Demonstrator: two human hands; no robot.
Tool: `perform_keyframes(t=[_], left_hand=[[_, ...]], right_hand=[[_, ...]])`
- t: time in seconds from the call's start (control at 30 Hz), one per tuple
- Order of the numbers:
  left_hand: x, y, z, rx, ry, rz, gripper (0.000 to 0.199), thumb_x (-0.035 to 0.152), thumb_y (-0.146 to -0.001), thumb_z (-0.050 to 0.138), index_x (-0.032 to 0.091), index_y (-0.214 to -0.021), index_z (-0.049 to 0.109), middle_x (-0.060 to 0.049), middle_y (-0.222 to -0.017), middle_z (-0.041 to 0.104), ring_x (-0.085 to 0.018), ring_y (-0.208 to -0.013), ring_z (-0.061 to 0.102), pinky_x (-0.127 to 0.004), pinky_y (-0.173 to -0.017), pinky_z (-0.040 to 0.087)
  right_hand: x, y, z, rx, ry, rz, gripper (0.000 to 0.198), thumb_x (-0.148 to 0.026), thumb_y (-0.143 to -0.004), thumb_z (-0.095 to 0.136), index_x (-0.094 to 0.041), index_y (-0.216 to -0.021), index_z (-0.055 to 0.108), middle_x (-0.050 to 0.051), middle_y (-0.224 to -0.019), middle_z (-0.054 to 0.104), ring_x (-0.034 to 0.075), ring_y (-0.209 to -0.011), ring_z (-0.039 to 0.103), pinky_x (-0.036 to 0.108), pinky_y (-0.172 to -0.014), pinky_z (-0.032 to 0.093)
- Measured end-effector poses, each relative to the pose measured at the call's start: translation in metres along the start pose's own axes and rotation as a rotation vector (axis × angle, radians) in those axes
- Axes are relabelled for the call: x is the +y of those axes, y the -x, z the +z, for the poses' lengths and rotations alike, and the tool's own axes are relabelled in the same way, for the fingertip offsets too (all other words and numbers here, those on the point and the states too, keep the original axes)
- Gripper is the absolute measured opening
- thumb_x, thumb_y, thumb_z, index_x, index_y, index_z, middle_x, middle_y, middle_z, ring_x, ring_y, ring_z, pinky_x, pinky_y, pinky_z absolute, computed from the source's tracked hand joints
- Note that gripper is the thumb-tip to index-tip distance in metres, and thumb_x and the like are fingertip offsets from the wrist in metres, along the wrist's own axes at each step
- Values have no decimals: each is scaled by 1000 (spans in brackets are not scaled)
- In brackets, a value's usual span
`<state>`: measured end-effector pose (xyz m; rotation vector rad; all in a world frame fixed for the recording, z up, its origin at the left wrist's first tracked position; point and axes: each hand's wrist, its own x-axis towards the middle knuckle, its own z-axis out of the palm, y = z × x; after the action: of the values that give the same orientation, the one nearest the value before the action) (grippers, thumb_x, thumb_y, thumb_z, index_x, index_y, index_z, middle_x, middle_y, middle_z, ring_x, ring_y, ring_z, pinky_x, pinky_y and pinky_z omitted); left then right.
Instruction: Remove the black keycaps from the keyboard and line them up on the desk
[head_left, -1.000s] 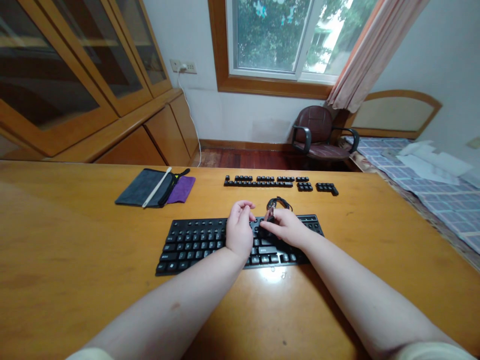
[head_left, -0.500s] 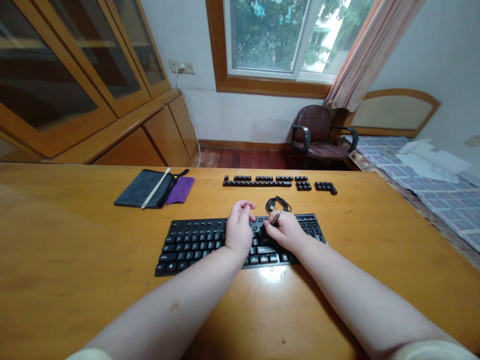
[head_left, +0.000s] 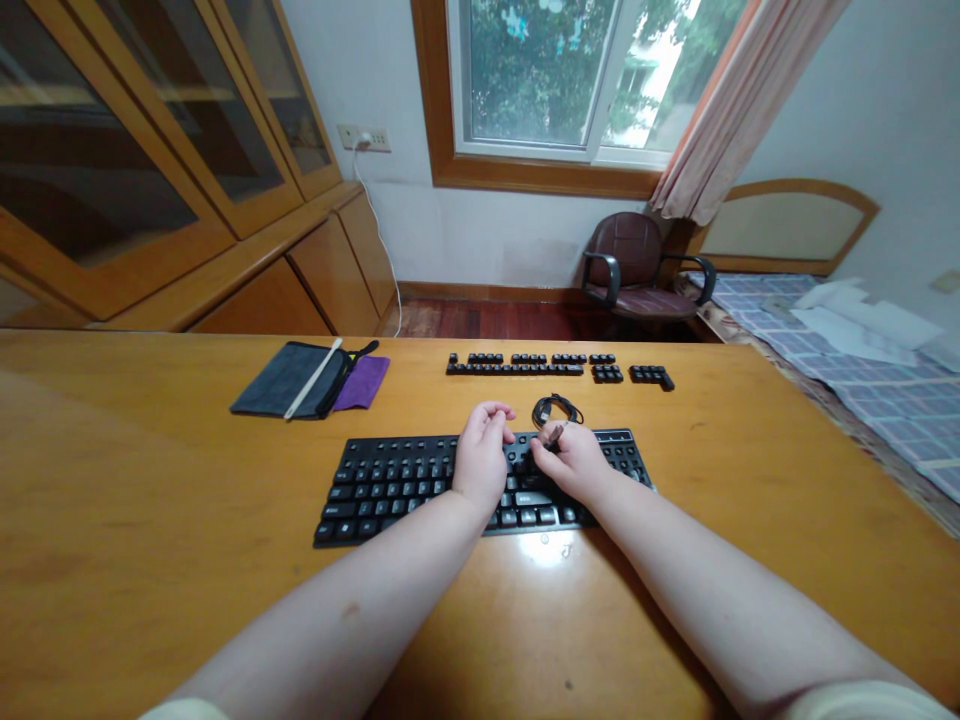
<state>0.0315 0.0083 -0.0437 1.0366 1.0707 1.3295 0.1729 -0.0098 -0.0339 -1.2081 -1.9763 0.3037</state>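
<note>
A black keyboard (head_left: 405, 492) lies under both hands, slightly askew on the wooden desk. Along its back rows, small bare key posts (head_left: 405, 446) show where no caps sit. My left hand (head_left: 481, 452) rests on its edge over the middle of the board, its fingers loosely bent toward the right, with nothing visible in them. Closed around a small dark brown tool (head_left: 553, 437), my right hand (head_left: 581, 462) is over the board's right part. The tool's lower end is hidden by the thumb and fingers.
Removed black keycaps (head_left: 514, 369) lie in rows behind the keyboard, with more keycaps (head_left: 651, 375) to the right. A coiled black cable (head_left: 556, 409) sits just behind my right hand. Left of them are a dark grey pouch (head_left: 274, 380), a pale stick (head_left: 313, 380) and a purple cloth (head_left: 363, 383).
Almost nothing differs. The view has shifted very slightly; both hands keep their places over the keyboard, and the brown tool stays in my right hand.
</note>
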Motion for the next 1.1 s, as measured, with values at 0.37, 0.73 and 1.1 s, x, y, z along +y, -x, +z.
perform_keyframes(t=[0.37, 0.73, 1.1], left_hand=[[3, 1, 2, -31, -115, -30, 15, 27, -85, 45, 17, -87, 56, -1, -82, 59, -10, -62, 50, -24, -69, 42], [5, 7, 2, -238, -278, 52, 31, 26, -78, 59, 20, -109, 59, -5, -102, 64, -11, -67, 55, -25, -69, 45], [-1, 6, 3, -226, -327, 72, 25, 25, -77, 61, 19, -101, 61, -1, -77, 65, -12, -65, 57, -22, -63, 45]], right_hand=[[8, -3, -6, 276, -263, 266, 29, -31, -85, 48, -20, -58, 46, -2, -51, 49, 11, -47, 47, 24, -49, 38], [8, -11, -5, 306, -802, 457, 32, -50, -82, 54, -19, -74, 51, -4, -51, 53, 10, -37, 51, 21, -38, 40], [10, -13, -4, 302, -913, 456, 31, -48, -79, 60, -17, -74, 56, 1, -66, 61, 10, -48, 58, 23, -47, 47]])
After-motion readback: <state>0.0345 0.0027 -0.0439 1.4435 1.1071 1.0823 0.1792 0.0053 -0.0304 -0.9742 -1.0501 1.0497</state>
